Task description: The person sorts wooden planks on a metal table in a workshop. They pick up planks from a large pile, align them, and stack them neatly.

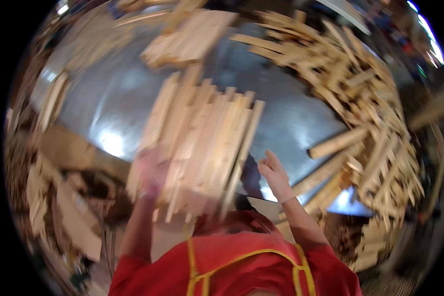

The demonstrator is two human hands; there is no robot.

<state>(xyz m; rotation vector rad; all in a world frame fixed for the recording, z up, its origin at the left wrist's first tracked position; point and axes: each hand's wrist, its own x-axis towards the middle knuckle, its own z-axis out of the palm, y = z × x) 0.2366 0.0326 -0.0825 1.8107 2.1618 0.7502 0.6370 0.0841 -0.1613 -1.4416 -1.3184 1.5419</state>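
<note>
A row of pale wooden strips [197, 143] lies side by side on a shiny metal table, their ends uneven, pointing away from me. My left hand [153, 170], gloved and smeared by motion, is over the left side of the row; whether its fingers grip a strip cannot be made out. To the right of the row, apart from it, my right hand [275, 175] in a pale glove hovers above the metal with nothing in it. Its fingers are loosely apart, one pointing up and away.
Beyond the row sits a stack of wider boards [192, 39] on the metal table [103, 108]. A large jumbled heap of wood offcuts [350, 79] covers the right side. Longer sticks [338, 143] jut from it toward my right hand. More boards [54, 101] stand at the left edge.
</note>
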